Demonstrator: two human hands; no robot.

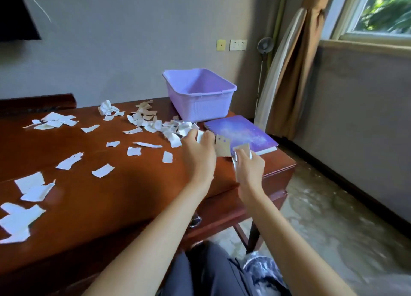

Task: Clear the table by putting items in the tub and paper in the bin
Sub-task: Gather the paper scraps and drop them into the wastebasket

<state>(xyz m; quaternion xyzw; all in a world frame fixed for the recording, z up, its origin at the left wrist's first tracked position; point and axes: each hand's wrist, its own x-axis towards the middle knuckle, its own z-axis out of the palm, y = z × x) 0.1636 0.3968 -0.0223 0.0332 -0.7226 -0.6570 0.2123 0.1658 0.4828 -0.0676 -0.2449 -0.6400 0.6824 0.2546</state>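
A lilac plastic tub (200, 109) stands empty at the far right of the brown wooden table (124, 191). In front of it lies a purple book (241, 133). Torn white and brown paper scraps (155, 123) are strewn over the table. My left hand (199, 156) rests at the near edge of the scrap pile, fingers closed around white paper pieces. My right hand (249, 166) grips several paper scraps, a brown piece sticking up above the fingers. A brown scrap with purple marks (222, 147) lies between the two hands.
A bin lined with a clear plastic bag (263, 271) shows on the floor beside my knees. Larger white scraps (22, 220) lie at the table's near left. A curtain (291, 73) hangs right of the table, and a window is beyond it.
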